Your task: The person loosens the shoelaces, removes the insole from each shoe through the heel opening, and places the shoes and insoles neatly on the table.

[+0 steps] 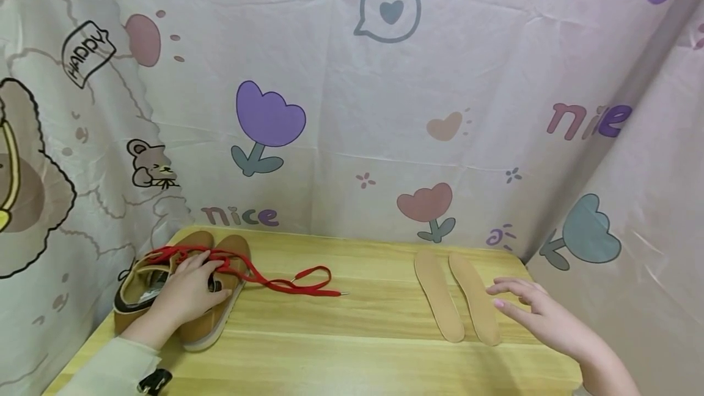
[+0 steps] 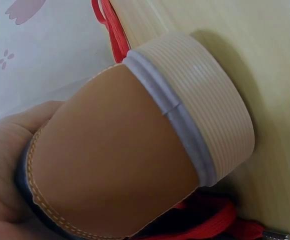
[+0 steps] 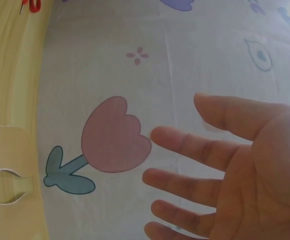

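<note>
A pair of tan leather shoes with red laces stands on the left of the table. My left hand [image 1: 189,289] is over the near shoe [image 1: 200,332], thumb towards its outer side and fingers at the laces [image 1: 233,271]. In the left wrist view, that hand is by the collar, and the shoe's tan heel [image 2: 115,155] and ridged pale sole [image 2: 200,105] fill the middle. My right hand [image 1: 541,310] hovers just right of two beige insoles lying side by side, the nearer one being the right insole [image 1: 477,301]. Its fingers are spread, holding nothing.
The other shoe [image 1: 129,319] stands against the first on its left. Beyond the right insole lies the left insole [image 1: 438,295]. A loose red lace end [image 1: 313,290] trails across the wooden table [image 1: 330,353]. Patterned cloth [image 1: 352,109] hangs behind and at both sides.
</note>
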